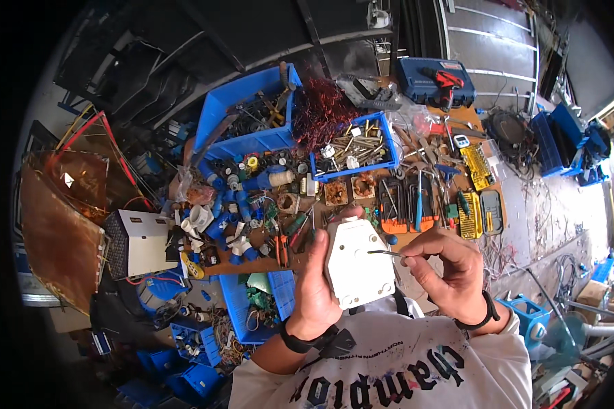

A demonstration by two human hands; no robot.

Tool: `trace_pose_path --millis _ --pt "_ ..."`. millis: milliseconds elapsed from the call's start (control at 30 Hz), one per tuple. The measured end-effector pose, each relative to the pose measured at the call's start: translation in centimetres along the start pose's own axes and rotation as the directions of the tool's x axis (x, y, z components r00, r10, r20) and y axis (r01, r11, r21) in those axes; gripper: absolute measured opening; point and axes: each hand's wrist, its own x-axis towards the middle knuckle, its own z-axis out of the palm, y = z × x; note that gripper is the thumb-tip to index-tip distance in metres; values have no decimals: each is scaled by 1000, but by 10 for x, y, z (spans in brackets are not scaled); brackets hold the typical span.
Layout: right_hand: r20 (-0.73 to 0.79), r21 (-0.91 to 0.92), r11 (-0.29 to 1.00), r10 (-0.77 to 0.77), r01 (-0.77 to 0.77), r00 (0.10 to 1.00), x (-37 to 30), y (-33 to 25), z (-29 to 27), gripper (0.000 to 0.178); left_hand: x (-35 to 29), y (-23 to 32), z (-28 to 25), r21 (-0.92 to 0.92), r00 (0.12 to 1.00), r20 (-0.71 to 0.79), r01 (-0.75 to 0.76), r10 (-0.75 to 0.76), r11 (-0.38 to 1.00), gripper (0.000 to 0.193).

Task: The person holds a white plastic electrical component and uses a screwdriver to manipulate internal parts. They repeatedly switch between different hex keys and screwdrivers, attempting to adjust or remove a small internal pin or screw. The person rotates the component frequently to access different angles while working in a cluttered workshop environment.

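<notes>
In front of my chest, my left hand (315, 293) is wrapped round the left side of a white plastic casing (353, 273) with a tapered upper end. Round screw holes dot its face near the corners and middle. My right hand (454, 274) pinches a thin dark rod (386, 253) between thumb and fingertips, to the right of the casing. The rod's far tip lies over the middle of the casing's face; I cannot tell whether it touches or what kind of tool or wire it is.
Beyond my hands, the cluttered workbench holds pliers (281, 247), a screwdriver set (471, 218), a blue bin of tools (215, 140), a blue tray of bolts (393, 162) and a red drill (447, 83) on a blue case. A blue crate (237, 326) stands below at the left.
</notes>
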Motion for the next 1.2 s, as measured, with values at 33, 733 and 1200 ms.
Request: trace_pose_path --millis 33,733,1200 --pt "6 -11 1000 -26 26 1000 1 -5 2 13 -3 0 0 8 1000 -28 -3 3 1000 61" --pt "165 -227 952 -172 207 971 21 -43 13 17 -19 8 -3 89 995 49 -91 87 992 56" --pt "260 -345 894 -201 285 944 17 -49 17 21 -19 8 -2 108 991 -53 -119 125 987 62"
